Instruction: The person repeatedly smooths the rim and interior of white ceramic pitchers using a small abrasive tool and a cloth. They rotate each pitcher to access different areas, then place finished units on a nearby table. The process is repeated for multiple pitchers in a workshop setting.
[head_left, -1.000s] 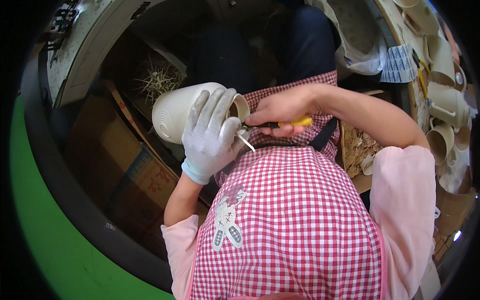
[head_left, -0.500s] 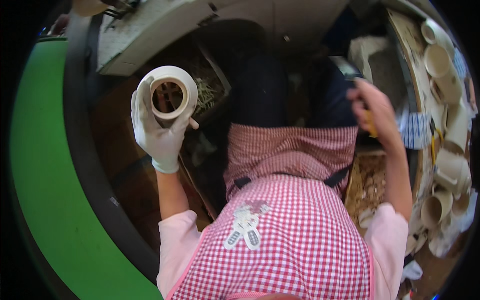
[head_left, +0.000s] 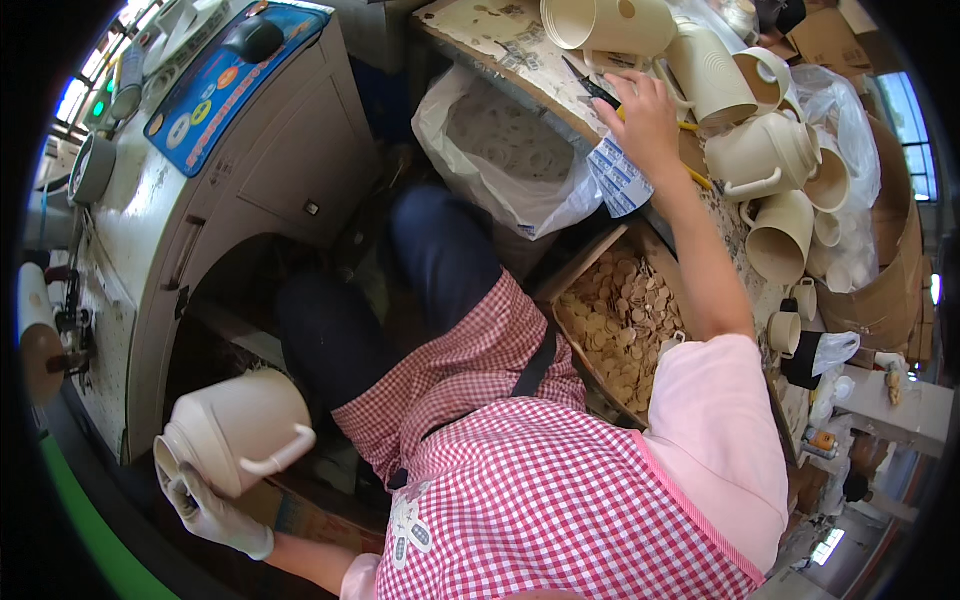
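Observation:
My gloved left hand [head_left: 207, 510] is closed on the neck rim of a cream plastic jug [head_left: 245, 420], at the lower left. The jug lies tilted, its looped handle pointing right. On the cluttered bench at the upper right, my bare right hand [head_left: 645, 120] reaches over a pointed black tool with yellow handles [head_left: 598, 92], which looks like pliers. Its fingers are spread over the tool and partly hide it. Just beyond the fingertips lies another cream jug [head_left: 610, 25]. A blue-and-white printed sheet [head_left: 620, 178] hangs at the bench edge below my wrist.
Several cream jugs [head_left: 765, 155] crowd the bench [head_left: 490, 25]. Beside my knees stand a white plastic-lined bin [head_left: 455, 115] and a box of small round discs [head_left: 625, 310]. A white desk [head_left: 110, 250] with a blue mat [head_left: 235, 85] stands at the left.
The view has swung toward the right-hand bench. My right hand, earlier over my lap with a yellow-handled tool, has moved to the bench. The jug in my left hand has turned onto its side.

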